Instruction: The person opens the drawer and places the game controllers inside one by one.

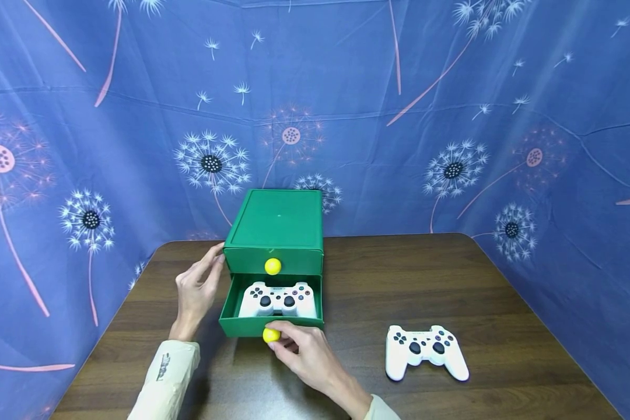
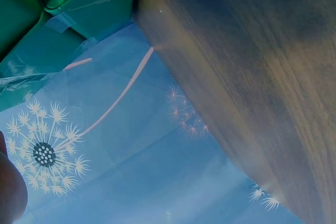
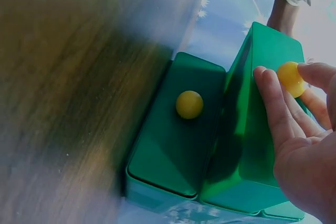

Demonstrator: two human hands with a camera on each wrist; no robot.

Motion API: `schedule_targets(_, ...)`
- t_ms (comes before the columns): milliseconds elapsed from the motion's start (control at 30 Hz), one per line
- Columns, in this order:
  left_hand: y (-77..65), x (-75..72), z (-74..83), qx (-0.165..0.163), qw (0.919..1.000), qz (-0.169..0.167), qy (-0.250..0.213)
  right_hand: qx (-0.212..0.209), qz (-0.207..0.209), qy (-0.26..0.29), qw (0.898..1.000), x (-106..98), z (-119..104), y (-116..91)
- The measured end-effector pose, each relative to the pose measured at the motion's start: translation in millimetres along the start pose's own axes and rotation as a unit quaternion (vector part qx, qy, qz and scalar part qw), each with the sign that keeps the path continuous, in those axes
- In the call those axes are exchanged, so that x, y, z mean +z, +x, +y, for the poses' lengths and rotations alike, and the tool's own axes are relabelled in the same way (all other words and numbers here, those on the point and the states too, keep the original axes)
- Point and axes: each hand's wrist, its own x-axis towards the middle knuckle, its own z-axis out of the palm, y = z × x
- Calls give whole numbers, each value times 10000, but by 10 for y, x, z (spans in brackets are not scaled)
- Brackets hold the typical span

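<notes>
A green drawer box [image 1: 278,219] stands on the table, with one drawer [image 1: 231,326] pulled out from under the top one. Inside that drawer lies a white game controller [image 1: 278,300]. My right hand [image 1: 307,353] pinches the drawer's yellow knob [image 1: 271,335] between thumb and fingers; the right wrist view shows the same knob [image 3: 291,80]. My left hand [image 1: 196,289] has its fingertips against the box's left side, fingers fairly straight. Only a bit of a finger [image 2: 11,190] appears in the left wrist view, beside the green box [image 2: 105,9].
A second white controller [image 1: 425,350] lies on the wooden table [image 1: 504,303] at the right. The top drawer has a yellow knob [image 1: 273,266]. Between table and pulled-out drawer is a pushed-in drawer [image 3: 173,145]. Blue dandelion-print cloth [image 1: 346,76] hangs behind.
</notes>
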Motion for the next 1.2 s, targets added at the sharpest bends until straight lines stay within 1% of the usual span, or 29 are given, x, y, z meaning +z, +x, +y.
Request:
schedule_targets(267, 9, -13, -13, -64, 9999, -92, -38, -13, 11, 22, 10000, -13, 31, 38)
schedule_targets(467, 6, -14, -8, -95, 9999, -72, 11, 7, 56, 3, 10000, -16, 76, 77)
schedule_targets(733, -2, -8, -11, -106, 9999, -43, -23, -78, 92, 9, 9999, -26, 130, 129)
schedule_targets(967, -1, -13, -1, -94, 9999, -51, -13, -13, 60, -24, 10000, -36, 158, 165)
schedule_targets(1200, -1, -23, 20, -112, 9999, -82, 49, -150, 119, -118, 9997, -41, 213, 211)
